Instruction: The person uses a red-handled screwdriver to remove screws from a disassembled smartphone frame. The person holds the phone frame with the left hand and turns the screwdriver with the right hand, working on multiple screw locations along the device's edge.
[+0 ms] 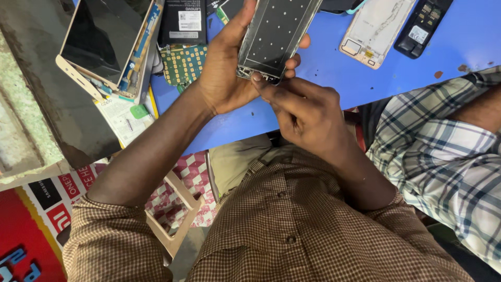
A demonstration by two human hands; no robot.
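From my remote seat I see the left hand (222, 73) wrapped closed around a bare silver metal phone mid-frame with a dotted dark inner plate (276, 34), holding it upright and tilted above the near edge of the blue desk (323, 68), thumb on one long edge and fingers curled round the other. The right hand (302, 112) is pinched shut at the frame's lower end, its fingertips (258, 79) pressing on the small connector area there; whether they hold a tiny part I cannot tell. The hold worries me: the frame hangs over the gap between desk and lap, so a slip of either grip would, I judge, send it down past the brown checked shirt (292, 224) to the floor. Pushing hard at that thin lower end could bend the metal or tear something delicate. The surroundings add risk too: a white-edged phone screen assembly (99, 44) leans on the grey ledge at the left, near a green circuit board (182, 63) and a black battery (182, 21), and a wide elbow swing could knock them. A second person's plaid sleeve (443, 156) sits close on the right, so a bump from there could jolt the work.
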